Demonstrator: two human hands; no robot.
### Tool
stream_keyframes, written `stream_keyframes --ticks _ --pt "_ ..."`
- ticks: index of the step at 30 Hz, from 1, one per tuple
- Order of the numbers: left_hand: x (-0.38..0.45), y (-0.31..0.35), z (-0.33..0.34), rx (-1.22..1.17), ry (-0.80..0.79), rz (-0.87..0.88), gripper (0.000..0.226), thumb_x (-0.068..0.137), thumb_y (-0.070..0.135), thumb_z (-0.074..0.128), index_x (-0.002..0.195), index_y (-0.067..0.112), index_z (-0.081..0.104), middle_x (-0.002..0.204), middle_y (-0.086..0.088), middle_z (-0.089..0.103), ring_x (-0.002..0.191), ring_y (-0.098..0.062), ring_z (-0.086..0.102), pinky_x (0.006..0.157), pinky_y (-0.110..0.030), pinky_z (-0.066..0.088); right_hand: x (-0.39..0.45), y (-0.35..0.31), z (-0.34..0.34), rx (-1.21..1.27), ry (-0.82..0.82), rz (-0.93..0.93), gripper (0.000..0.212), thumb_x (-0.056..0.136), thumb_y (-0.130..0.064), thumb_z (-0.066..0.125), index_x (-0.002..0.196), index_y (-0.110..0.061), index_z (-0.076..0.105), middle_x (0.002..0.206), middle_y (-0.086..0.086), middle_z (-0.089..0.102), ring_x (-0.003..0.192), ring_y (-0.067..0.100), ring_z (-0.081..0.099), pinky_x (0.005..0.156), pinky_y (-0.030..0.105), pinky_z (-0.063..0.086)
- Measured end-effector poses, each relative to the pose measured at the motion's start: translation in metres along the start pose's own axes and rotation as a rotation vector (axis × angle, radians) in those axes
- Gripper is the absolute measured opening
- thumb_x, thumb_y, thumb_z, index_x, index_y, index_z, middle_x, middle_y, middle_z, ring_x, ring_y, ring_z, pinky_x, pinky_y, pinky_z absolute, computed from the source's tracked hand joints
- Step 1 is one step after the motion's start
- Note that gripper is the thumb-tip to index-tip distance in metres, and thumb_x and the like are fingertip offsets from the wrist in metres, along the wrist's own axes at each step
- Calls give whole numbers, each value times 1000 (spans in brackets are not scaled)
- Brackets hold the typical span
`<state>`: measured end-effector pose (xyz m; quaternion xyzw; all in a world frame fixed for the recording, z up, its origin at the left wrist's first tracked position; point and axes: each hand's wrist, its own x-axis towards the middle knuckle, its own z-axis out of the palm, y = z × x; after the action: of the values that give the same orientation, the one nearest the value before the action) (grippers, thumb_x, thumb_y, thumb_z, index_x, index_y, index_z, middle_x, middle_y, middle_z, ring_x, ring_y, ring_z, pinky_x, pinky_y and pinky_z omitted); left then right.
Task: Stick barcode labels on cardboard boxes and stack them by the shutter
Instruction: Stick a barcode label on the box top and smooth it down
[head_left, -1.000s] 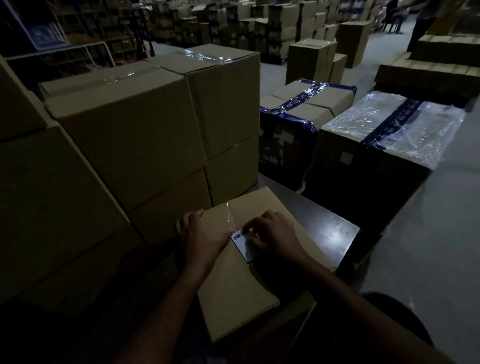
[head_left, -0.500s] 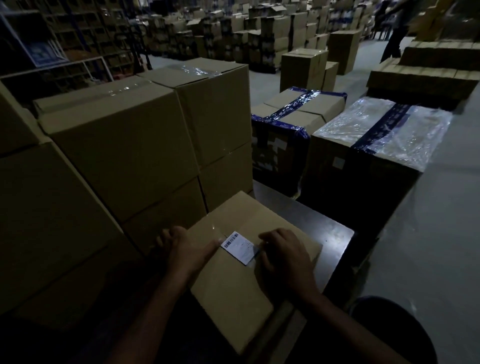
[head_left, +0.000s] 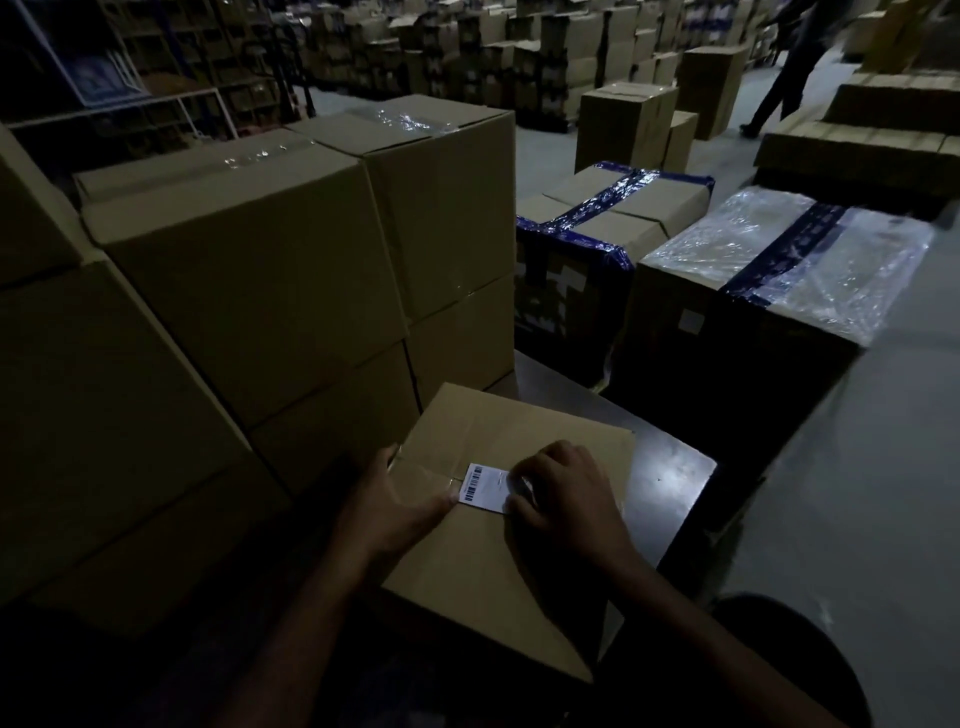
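Dim warehouse light, and both hands are down on the cardboard box (head_left: 498, 561), which sits on a dark table (head_left: 670, 483) right in front of the person. The white barcode label (head_left: 485, 487) lies flat on the box top, over the taped seam, barcode stripes at its left end. The left hand (head_left: 400, 499) rests on the box's left edge, fingers curled over the side and the thumb stretched across the top, its tip touching the label's left edge. The right hand (head_left: 566, 493) sits on the label's right end, fingers bent with the tips pressing down on the paper; it presses rather than pinches, as far as the gloom lets me see.

To the left, plain taped boxes (head_left: 249, 270) stand stacked, close against the table. Beyond the table, a box with blue tape (head_left: 597, 218) and, beside it, a box wrapped in clear plastic (head_left: 789, 260) stand on the floor. Far back at the right, a person's legs (head_left: 779, 88) show among rows of more boxes.
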<state>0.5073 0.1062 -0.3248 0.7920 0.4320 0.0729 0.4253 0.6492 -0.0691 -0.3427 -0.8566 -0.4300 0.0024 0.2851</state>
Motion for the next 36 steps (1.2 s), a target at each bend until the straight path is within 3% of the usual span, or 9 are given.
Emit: stream_keyframes --ticks 5,10,17,23,29,33,36 --pt "-1 -1 0 -91 11 27 96 56 58 90 135 37 42 119 7 57 103 -15 60 91 -44 54 12 0 0 -50 -60 -12 31 81 -52 59 109 -40 62 97 -16 39 92 5 31 77 29 25" --pt "-1 -2 0 -149 16 5 86 55 53 92 125 39 45 109 12 57 97 -11 60 87 -42 55 18 -6 2 -38 -67 9 28 82 -52 60 107 -40 60 98 -17 40 93 3 30 80 29 24" --pt "-1 1 5 -128 36 -8 92 56 53 91 132 36 43 112 7 54 100 -15 58 83 -37 52 18 -4 3 -41 -70 16 27 82 -51 60 107 -41 60 96 -18 41 91 3 30 78 29 23" --pt "3 -2 6 -96 34 -40 102 47 62 90 133 35 44 124 2 56 108 -20 58 92 -45 52 20 -2 -3 1 -116 19 25 78 -49 69 100 -37 64 95 -17 42 92 4 33 78 27 24" --pt "3 -2 7 -103 29 -43 99 44 63 91 128 36 45 122 2 57 108 -20 58 92 -47 53 18 0 -1 7 -64 40 29 74 -50 71 99 -35 66 90 -18 39 90 6 34 74 23 25" --pt "2 -1 6 -129 32 -22 85 50 52 93 115 40 40 113 5 55 100 -16 57 84 -38 51 18 3 -2 38 -53 44 29 74 -46 72 98 -31 66 90 -18 40 90 7 36 72 12 25" --pt "2 -1 6 -106 38 -20 91 51 53 93 125 35 43 111 6 52 100 -17 55 84 -37 49 18 2 -3 22 -69 38 25 74 -46 73 94 -32 67 89 -17 41 90 8 36 72 11 24"
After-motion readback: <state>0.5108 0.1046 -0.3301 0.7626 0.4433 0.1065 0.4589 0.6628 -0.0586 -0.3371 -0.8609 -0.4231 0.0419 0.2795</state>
